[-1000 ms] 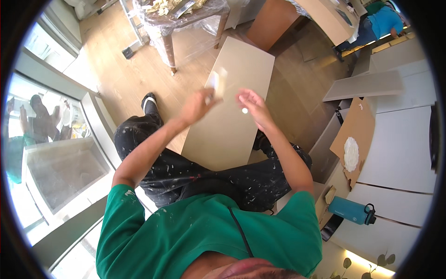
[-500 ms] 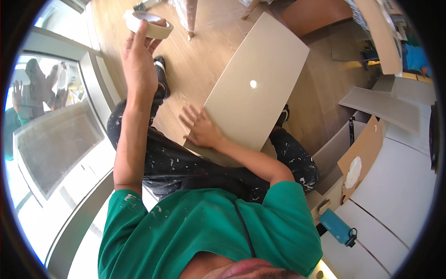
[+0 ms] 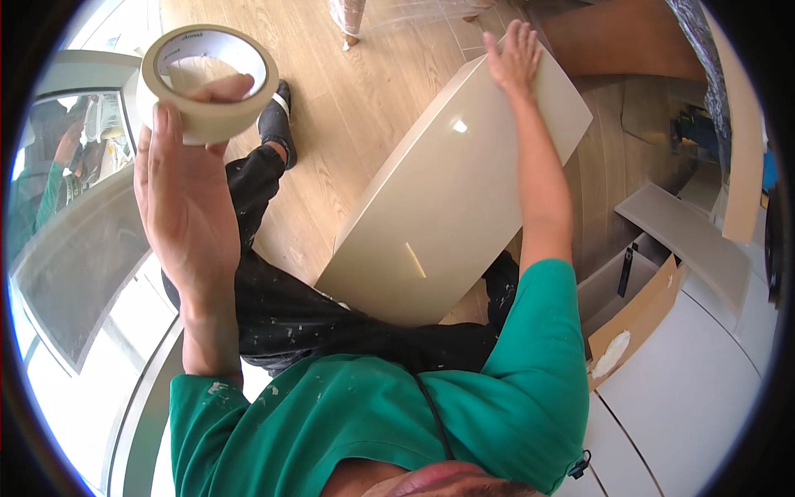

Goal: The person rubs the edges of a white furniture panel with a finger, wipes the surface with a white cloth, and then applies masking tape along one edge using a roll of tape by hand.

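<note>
A roll of masking tape (image 3: 217, 123), cream-coloured with a white core, is gripped in my left hand (image 3: 192, 207), raised at the upper left. My fingers and thumb close around its ring, one of them reaching through the core. Between my legs a glossy beige panel (image 3: 439, 199) lies slanted, its near end at my lap. My right hand (image 3: 515, 66) rests with fingers spread at the panel's far upper edge. Nothing is held in that hand.
A glass door or window (image 3: 91, 224) with a pale frame stands on the left. To the right are an open drawer-like box (image 3: 613, 273), a loose grey board (image 3: 687, 236) and a piece of cardboard (image 3: 638, 319). A brown curved panel (image 3: 625, 41) sits beyond, over the wood floor (image 3: 323, 182).
My right hand has gone from the panel's near left edge to its far end. The left hand has brought the tape closer and lower-left. The panel has tilted, showing its side edge.
</note>
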`<state>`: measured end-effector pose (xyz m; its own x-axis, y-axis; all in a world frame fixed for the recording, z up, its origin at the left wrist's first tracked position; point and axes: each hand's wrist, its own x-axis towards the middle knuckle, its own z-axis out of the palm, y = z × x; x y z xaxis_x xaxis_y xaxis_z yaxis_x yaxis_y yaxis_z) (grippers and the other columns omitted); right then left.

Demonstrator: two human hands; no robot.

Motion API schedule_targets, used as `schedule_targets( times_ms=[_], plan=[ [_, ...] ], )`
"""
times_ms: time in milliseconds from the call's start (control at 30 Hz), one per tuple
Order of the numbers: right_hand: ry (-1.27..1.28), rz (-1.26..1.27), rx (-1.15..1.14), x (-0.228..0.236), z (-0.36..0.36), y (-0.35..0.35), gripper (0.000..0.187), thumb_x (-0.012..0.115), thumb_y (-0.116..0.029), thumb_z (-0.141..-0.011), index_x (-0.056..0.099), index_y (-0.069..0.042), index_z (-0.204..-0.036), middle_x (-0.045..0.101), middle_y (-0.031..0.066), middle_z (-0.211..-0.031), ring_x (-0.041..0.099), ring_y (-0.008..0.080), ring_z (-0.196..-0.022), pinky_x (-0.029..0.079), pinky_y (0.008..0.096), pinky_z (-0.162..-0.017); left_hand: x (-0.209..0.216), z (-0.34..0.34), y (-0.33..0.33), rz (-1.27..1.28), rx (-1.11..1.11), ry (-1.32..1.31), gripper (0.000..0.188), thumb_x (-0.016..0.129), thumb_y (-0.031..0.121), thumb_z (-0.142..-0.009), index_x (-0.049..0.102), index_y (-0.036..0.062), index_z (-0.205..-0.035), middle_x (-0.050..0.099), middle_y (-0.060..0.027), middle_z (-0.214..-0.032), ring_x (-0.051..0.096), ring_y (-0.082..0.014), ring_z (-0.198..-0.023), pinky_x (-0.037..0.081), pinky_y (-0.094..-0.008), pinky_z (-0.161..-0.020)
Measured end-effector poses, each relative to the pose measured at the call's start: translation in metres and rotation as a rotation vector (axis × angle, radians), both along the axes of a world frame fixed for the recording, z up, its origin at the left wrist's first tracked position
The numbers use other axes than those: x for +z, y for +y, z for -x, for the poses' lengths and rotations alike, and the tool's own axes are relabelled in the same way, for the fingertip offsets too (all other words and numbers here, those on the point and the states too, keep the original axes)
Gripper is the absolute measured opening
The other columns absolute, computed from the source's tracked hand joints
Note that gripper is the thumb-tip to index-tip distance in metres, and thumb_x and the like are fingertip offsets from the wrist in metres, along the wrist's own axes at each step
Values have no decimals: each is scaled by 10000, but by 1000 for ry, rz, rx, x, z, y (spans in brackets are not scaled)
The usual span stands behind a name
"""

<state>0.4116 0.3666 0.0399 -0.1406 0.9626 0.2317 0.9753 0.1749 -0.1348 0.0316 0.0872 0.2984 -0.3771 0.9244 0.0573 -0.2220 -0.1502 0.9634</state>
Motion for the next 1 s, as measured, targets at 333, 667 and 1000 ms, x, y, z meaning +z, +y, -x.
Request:
schedule_targets(
  times_ms=[333, 667, 1000],
  plan=[
    [-98, -86, -42, -12, -8, 8, 802, 371, -587, -1027, 277, -30, -1596, 253, 185, -1669, 174, 367, -1559, 123, 558, -1250, 10, -15, 11, 21, -54, 20, 390, 464, 293, -1086, 612, -31, -1247, 691, -204, -1195, 631, -259, -1184, 391, -447, -1107],
    [11, 362, 404, 70, 72, -427, 807, 519, -474, -998, 264, 32, -1574, 188, 260, -1663, 124, 407, -1562, 96, 575, -1256, -12, -34, 12, 29, -98, 28, 362, 578, 333, -1052, 661, 5, -1179, 713, -86, -1111, 643, -150, -1038, 486, -332, -957],
    [832, -2, 34, 230, 63, -498, 810, 761, -420, -900, 417, -27, -1519, 420, 232, -1549, 396, 360, -1451, 378, 445, -1168, -15, -126, -79, 110, -865, 212, 353, 556, 306, -1046, 660, 44, -1258, 687, -14, -1097, 625, -105, -1004, 521, -308, -844]
  ],
)
